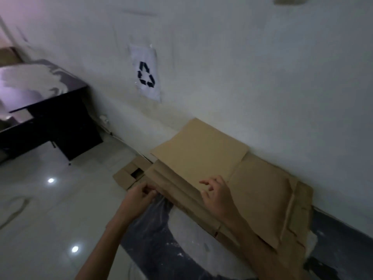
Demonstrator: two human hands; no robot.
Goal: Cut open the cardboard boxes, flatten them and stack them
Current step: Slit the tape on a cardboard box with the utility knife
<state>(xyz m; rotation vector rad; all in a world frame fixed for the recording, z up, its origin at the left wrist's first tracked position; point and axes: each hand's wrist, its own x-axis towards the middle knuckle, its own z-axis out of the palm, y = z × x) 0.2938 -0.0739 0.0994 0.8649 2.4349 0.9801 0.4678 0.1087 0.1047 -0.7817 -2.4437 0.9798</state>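
Observation:
A stack of flattened brown cardboard boxes (258,186) lies on the floor against the white wall. The top sheet (201,152) tilts up toward the wall. My left hand (139,196) grips the near left corner of the stack, fingers curled round its edge. My right hand (218,196) hovers over the near edge of the top sheet, fingers spread and loosely bent, holding nothing. A smaller flattened piece of cardboard (129,174) with a dark slot sticks out at the left end of the stack.
A sheet with a recycling symbol (146,74) is taped to the wall above the stack. A black desk (50,122) stands at the left. The glossy tiled floor (50,209) stretches left of the stack. A white cable (109,128) runs along the wall base.

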